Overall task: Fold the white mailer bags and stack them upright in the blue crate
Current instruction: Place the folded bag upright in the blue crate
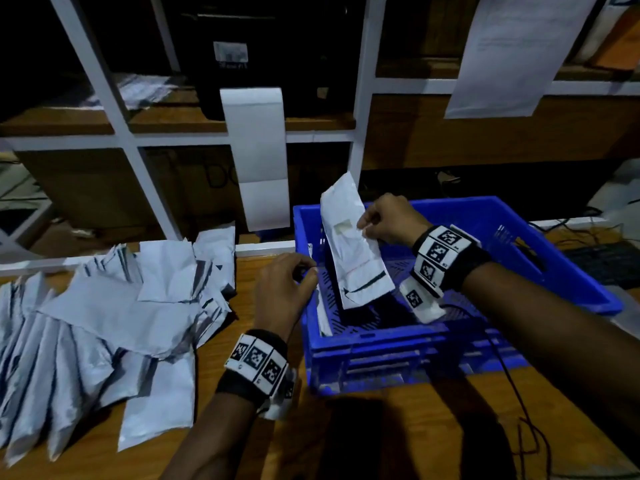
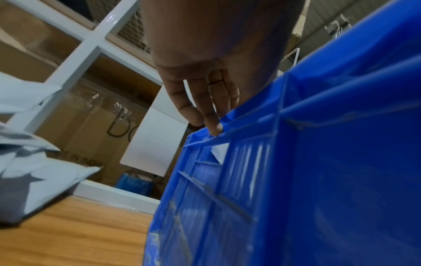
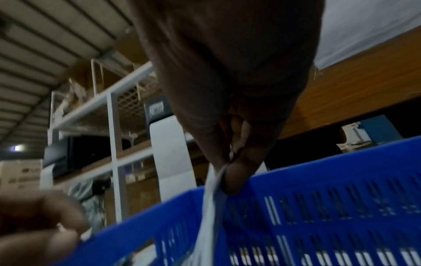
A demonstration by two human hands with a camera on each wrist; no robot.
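Note:
The blue crate (image 1: 381, 351) (image 2: 318, 180) (image 3: 318, 207) stands on the wooden table, right of centre. My right hand (image 1: 363, 226) (image 3: 230, 172) pinches a folded white mailer bag (image 1: 353, 258) (image 3: 212, 216) by its long edge. That bag is tilted, with its lower end down inside the crate. My left hand (image 1: 308, 271) (image 2: 212, 126) rests its fingertips on the crate's left rim. Just below them a folded bag (image 1: 323, 315) (image 2: 219, 152) stands against the left wall inside. Several unfolded mailer bags (image 1: 104, 323) (image 2: 34, 180) lie in a loose pile on the left.
A white shelf frame (image 1: 121, 133) with cardboard boxes rises behind the table. A long white paper strip (image 1: 259, 157) hangs from a black printer (image 1: 242, 46) just behind the crate. A dark keyboard (image 1: 602, 268) lies at the right, and a black cable (image 1: 519, 410) trails across the table.

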